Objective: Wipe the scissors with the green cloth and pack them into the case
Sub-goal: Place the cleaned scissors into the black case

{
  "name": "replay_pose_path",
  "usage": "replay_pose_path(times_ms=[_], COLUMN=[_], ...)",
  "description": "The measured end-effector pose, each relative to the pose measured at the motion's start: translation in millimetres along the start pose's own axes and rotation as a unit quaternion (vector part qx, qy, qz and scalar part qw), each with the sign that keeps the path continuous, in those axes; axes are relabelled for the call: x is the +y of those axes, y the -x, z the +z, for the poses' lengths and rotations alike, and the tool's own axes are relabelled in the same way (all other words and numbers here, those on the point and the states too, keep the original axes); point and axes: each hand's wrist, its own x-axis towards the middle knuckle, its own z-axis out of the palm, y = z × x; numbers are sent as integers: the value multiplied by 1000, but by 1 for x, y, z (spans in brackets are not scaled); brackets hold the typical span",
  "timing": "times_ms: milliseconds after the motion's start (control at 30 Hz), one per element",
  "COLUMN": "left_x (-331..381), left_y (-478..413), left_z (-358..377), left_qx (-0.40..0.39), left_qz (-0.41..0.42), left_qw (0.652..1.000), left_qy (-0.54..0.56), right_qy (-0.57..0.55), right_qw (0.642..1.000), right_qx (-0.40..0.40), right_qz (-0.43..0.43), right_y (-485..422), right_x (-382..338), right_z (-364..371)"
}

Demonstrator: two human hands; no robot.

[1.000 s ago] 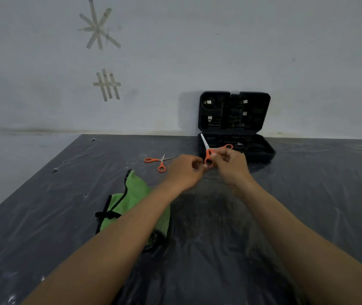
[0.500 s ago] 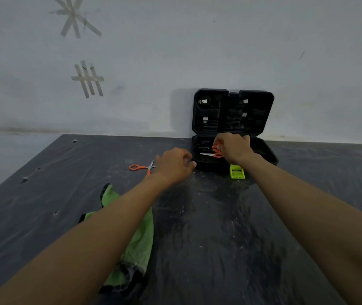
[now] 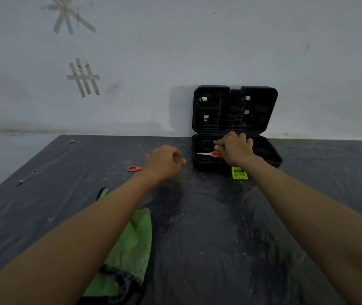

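I'm watching right hand (image 3: 235, 148) pinching scissors (image 3: 208, 153) by handle, seating them in case (image 3: 270, 159) base. Left hand (image 3: 164, 161) curling loose, empty, left of case. Second scissors (image 3: 134, 168) further left, cloth (image 3: 129, 249) nearer me. Risk: blade missing slot, jamming lid.

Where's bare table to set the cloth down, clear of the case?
Bare sheet lies right of the right forearm, beside the case, and between both forearms. Far left of the second scissors is open too. It is crowded in front of the case: right hand, scissors, green clip.
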Motion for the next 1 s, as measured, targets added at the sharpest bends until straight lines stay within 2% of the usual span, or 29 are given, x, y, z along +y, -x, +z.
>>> replay_pose_path(times_ms=[233,333,433,633,767,1000], left_x=[-24,-34,-48,-77,-83,-81], left_y=[0,0,-3,-4,-4,2], left_z=[-20,-29,-33,-32,-33,-34], left_qx=[29,32,29,-5,-37,-45], left_qz=[-21,-49,-70,-113,-96,-87], left_qw=[999,998,996,991,989,986], left_qy=[-11,-20,-38,-78,-102,-135], right_qy=[-107,-141,-175,-212,-211,-205], right_qw=[987,979,975,975,977,978], right_qx=[101,106,70,15,20,26], right_qz=[-70,-102,-114,-69,-23,-7], right_y=[38,56,69,78,74,71], right_x=[-45,-70,-91,-131,-153,-161], right_z=[8,19,32,57,68,73])
